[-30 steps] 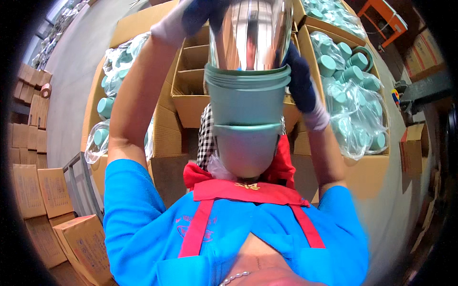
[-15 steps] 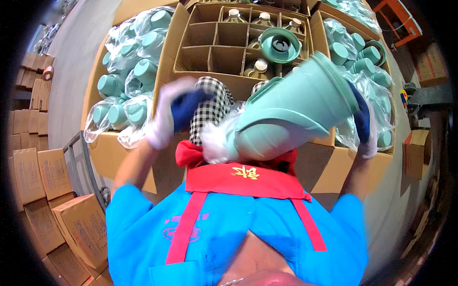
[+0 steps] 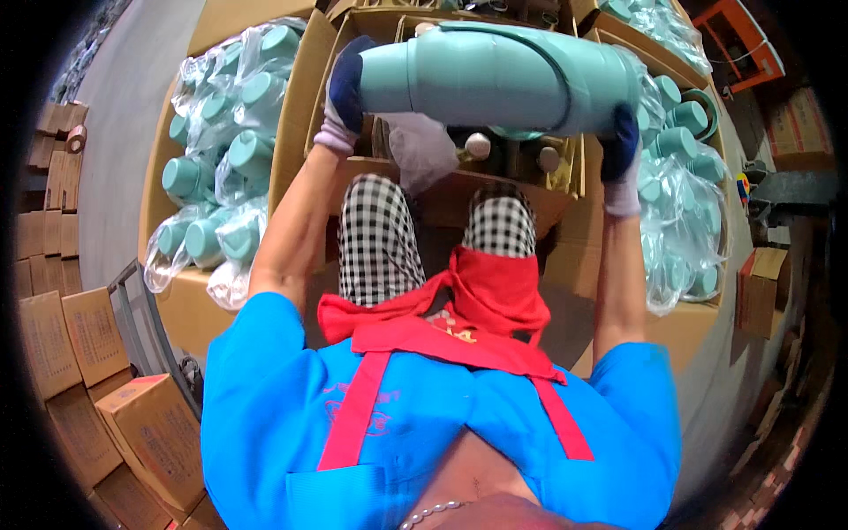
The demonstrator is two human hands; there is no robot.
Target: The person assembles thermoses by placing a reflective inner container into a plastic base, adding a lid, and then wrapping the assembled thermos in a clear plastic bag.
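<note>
A teal thermos jug (image 3: pixel 495 78) lies sideways in the air above a partitioned carton. My left hand (image 3: pixel 343 93), in a white glove with a dark blue palm, is closed round its narrow end. At the wide end my right hand (image 3: pixel 622 146), gloved the same way, grips the rim from the right. A crumpled clear plastic bag (image 3: pixel 419 152) hangs under the jug, near its narrow half. Behind and below the jug, the carton (image 3: pixel 305 106) is mostly hidden; a few bottle-like pieces with pale caps (image 3: pixel 478 146) show in it.
Open cartons with teal cups (image 3: pixel 253 152) in clear bags stand at my left, and another bagged lot (image 3: pixel 676 141) at my right. Stacked brown boxes (image 3: pixel 155 437) and a grey metal cart frame (image 3: pixel 146 309) are on the far left. An orange frame (image 3: pixel 738 40) stands at upper right.
The jug has gone from a tilt over my lap to level above the carton, farther from me. My left hand has moved from beside it onto its narrow end.
</note>
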